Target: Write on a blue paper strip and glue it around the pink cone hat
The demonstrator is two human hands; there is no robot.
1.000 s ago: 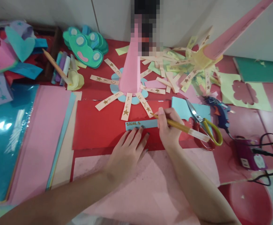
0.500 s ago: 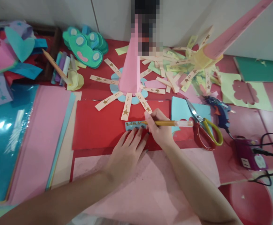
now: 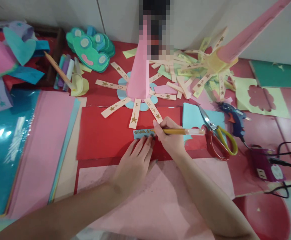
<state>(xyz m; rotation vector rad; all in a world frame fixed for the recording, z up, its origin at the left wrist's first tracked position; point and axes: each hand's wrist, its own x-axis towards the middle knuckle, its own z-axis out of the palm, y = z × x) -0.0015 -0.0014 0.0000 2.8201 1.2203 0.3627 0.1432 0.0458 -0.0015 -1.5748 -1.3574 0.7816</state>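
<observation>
Scissors [image 3: 212, 126] (1 red loop, 1 yellow) lie just R of your right hand [image 3: 172, 141], metal blades over light blue paper [image 3: 190, 115]; past them, a dark blue glue gun [image 3: 235, 121]. Your right hand pinches a gold pen [image 3: 177, 131] w/ clear end, tip at the blue strip [image 3: 140, 135]. Strip's flat on smooth red card [image 3: 100, 133] in front of you, gold writing along its far side; your left hand [image 3: 139, 153] isn't gripping, fingertips laid on the near edge. Just beyond, a tall pink paper cone [image 3: 139, 73] stands on a scalloped blue base [image 3: 144, 106], narrow cream strips [image 3: 134, 115] w/ gold letters & stars fanning out, 1 ending close by your right hand. Farther R: heaped paper scraps [image 3: 182, 86]. L: green froggy cutouts [image 3: 95, 61] w/ round eyes, plus glossy blue plastic [image 3: 0, 156] beside matte pink sheets [image 3: 40, 143].
</observation>
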